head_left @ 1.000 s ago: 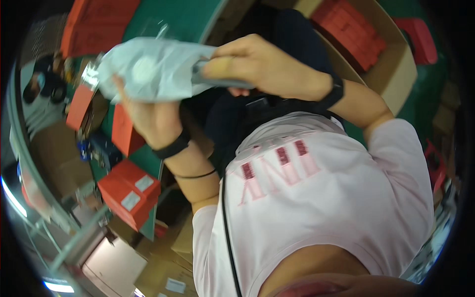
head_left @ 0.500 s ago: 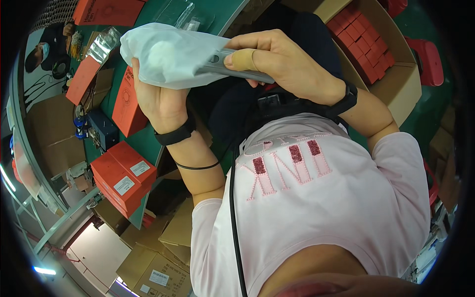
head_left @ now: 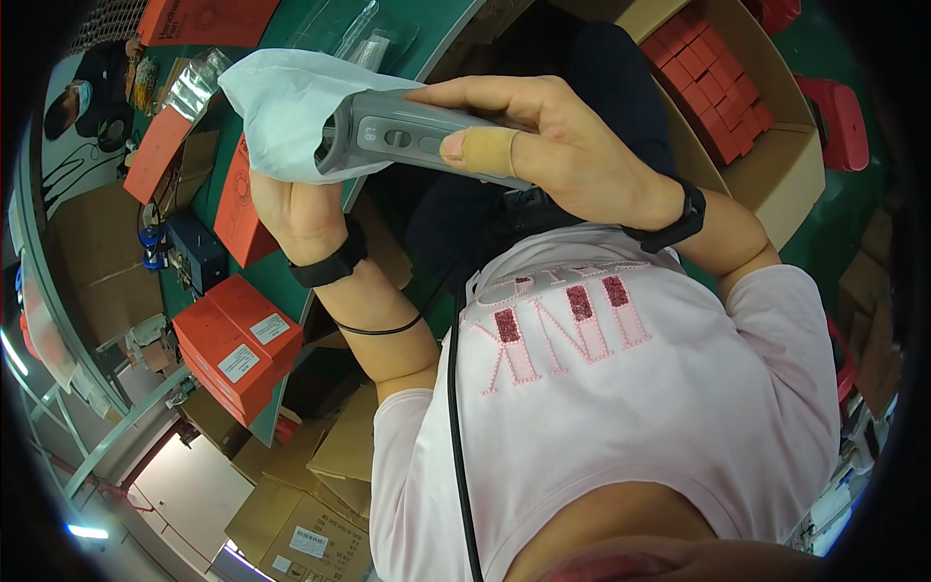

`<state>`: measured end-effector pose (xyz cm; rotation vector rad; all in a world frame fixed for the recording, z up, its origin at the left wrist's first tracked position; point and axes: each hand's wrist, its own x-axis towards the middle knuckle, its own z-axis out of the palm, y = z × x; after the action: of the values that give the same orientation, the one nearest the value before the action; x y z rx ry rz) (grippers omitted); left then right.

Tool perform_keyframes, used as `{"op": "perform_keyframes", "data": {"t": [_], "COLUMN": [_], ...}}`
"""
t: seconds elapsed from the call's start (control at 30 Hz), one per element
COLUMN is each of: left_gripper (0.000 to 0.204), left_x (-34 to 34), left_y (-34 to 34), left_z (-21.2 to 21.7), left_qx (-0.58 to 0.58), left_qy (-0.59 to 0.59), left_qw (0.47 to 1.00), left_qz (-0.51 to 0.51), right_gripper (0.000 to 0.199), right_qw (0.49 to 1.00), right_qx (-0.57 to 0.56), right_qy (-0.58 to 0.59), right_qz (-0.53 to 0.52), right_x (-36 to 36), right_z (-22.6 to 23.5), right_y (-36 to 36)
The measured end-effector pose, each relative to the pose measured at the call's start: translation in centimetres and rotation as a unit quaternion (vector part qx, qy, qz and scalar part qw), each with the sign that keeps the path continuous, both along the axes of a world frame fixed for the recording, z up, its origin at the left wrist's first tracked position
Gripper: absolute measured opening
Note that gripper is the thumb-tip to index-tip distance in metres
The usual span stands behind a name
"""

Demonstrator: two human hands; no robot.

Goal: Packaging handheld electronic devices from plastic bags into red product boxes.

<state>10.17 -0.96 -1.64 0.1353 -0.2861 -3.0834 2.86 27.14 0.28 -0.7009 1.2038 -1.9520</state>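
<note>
A grey handheld fan (head_left: pixel 373 141), with buttons and a small lit display on its body, is tilted in front of me. Its left end sits in the mouth of a white, cloudy plastic bag (head_left: pixel 281 112). My right hand (head_left: pixel 572 145) is closed around the fan's right end, the thumb with a tan plaster lying along its face. From below and behind, my left hand (head_left: pixel 303 209) holds the bag; most of its fingers are hidden by the bag.
On the green table (head_left: pixel 305 19) lie orange boxes (head_left: pixel 238 335) and clear plastic packaging (head_left: pixel 364 44). An open carton (head_left: pixel 776 179) of small orange boxes stands at the right. Brown cartons (head_left: pixel 301 524) are at the lower left. Another person (head_left: pixel 92 102) is at the far left.
More of the fan's body now shows outside the bag, its button face turned into view. The bag's round bulge has gone, and its end hangs slacker. Both hands have shifted slightly.
</note>
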Motion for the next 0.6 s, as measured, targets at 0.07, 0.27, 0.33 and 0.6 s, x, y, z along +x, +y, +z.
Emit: {"op": "perform_keyframes", "data": {"t": [0.07, 0.27, 0.33, 0.6], "left_gripper": [0.037, 0.036, 0.037, 0.046], "left_x": [0.0, 0.0, 0.1, -1.1], "left_y": [0.2, 2.1, 2.2, 3.5], "left_z": [0.3, 2.2, 2.4, 4.0], "left_qx": [0.027, 0.025, 0.026, 0.024], "left_qy": [0.004, 0.009, 0.011, 0.081], "left_qw": [1.000, 1.000, 1.000, 0.996], "left_qz": [-0.013, -0.006, -0.009, -0.028], "right_gripper": [0.044, 0.044, 0.044, 0.044], "right_qw": [1.000, 1.000, 1.000, 0.999], "right_qx": [0.003, 0.006, 0.011, -0.011], "right_qy": [-0.009, -0.012, -0.015, -0.031], "right_qz": [0.008, 0.018, 0.023, -0.040], "right_x": [0.0, 0.3, 0.4, 0.7], "right_z": [0.2, 0.1, 0.1, 0.5], "right_y": [0.3, 0.7, 0.7, 0.2]}}
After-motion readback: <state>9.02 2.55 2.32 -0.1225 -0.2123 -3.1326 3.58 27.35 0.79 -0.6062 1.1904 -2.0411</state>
